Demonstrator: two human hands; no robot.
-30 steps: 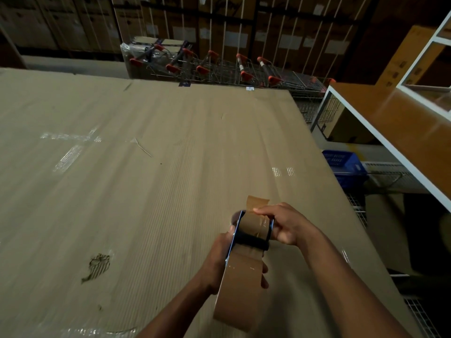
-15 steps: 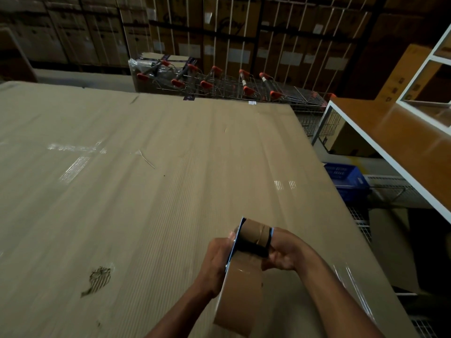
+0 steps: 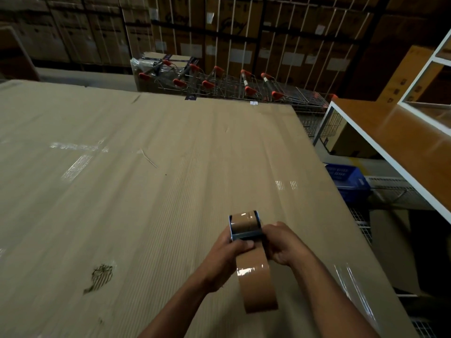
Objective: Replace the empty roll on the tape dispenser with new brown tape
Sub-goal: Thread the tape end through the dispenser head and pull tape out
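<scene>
A blue-framed tape dispenser (image 3: 246, 234) with a roll of brown tape (image 3: 256, 286) on it is held above the cardboard surface (image 3: 146, 191). My left hand (image 3: 227, 254) grips the dispenser's left side, thumb lying across the tape just below the front bar. My right hand (image 3: 284, 245) grips its right side with curled fingers. Brown tape lies flat over the dispenser's front end (image 3: 244, 220). The roll's wide band runs down toward me between my forearms.
The large corrugated cardboard sheet has a torn patch (image 3: 100, 276) at the lower left and glossy tape strips (image 3: 75, 154). A row of shopping trolleys (image 3: 231, 84) stands beyond it. An orange-topped white-framed table (image 3: 402, 142) and a blue crate (image 3: 346, 179) are to the right.
The loose tape end that stood up past the dispenser's front now lies flat over it. My right hand slid from the front end down to the dispenser's side; my left thumb came across the tape.
</scene>
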